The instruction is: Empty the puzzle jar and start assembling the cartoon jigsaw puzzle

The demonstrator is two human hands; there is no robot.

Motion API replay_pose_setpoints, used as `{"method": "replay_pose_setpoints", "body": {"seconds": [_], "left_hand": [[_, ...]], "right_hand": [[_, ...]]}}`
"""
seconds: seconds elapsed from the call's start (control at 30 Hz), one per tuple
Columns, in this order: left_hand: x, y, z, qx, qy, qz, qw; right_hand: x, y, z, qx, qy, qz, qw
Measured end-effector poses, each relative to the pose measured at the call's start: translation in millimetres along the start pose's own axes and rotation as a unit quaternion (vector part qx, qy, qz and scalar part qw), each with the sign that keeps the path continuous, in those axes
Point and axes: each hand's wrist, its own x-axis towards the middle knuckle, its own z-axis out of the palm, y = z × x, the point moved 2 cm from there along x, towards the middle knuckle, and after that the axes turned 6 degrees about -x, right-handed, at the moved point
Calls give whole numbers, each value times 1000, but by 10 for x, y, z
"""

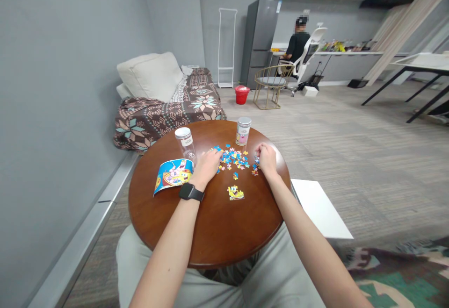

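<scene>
Hands: left hand (207, 164) lies palm down, fingers curled onto the near-left edge of the loose puzzle pieces (233, 157); right hand (266, 157) is bent at the knuckles over the right edge of the same scatter.
Grasp: fingertips of both hands are buried in the pieces, so I cannot tell whether either pinches a piece or merely rests on them.
Pieces to hands: scatter lies between the two hands and slightly beyond them, stretched left to right across the bench (210, 224); each hand touches its own end, neither clearly nearer.
Joined patch: small yellow assembled patch (236, 192) sits on its own, nearer the body than the scatter, between the forearms and apart from both hands; it looks a little closer to the left hand.
Wrist: black watch (191, 192) on the left wrist.
Left of hands: picture sheet (173, 173) lies flat beside the left hand, one corner curling up; clear jar (184, 142) with white lid stands just beyond it.
Beyond pieces: printed tin (243, 131) stands upright at the far edge.
Hidden: single pieces are too small to read; any under the palms are covered.
Room: patterned bed (168, 111) at left; a seated person (297, 44) well away, back turned.
</scene>
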Motion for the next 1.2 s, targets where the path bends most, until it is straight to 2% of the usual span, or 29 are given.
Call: {"method": "replay_pose_setpoints", "body": {"seconds": [0.1, 0.2, 0.27, 0.37, 0.47, 0.53, 0.63, 0.77, 1.0, 1.2], "left_hand": [[-40, -87, -49, 33, 30, -103, 994], [-74, -149, -77, 34, 43, -156, 986], [-83, -166, -82, 28, 40, -174, 984], [-80, -161, -81, 21, 31, -179, 983], [-72, -144, -82, 14, 30, -169, 985], [-67, -137, -85, 7, 28, -166, 986], [-63, -128, -86, 1, 24, -165, 986], [-57, -109, -73, 3, 26, -164, 986], [-53, -81, -42, 15, 24, -152, 988], [-43, -89, -31, 11, 13, -154, 988]], "right_hand": [[16, 10, 5, -26, 15, -9, 1000], [24, 36, 72, -65, -16, -43, 997], [15, 50, 151, -78, -65, -103, 989], [-20, 67, 277, -81, -156, -208, 962], [-44, 91, 348, -106, -208, -245, 941], [-43, 102, 354, -130, -210, -236, 940], [-36, 102, 335, -150, -178, -215, 948], [-42, 79, 363, -154, -145, -223, 952], [-48, 50, 488, -213, -134, -222, 942], [-74, 17, 499, -217, -130, -233, 939]]}}
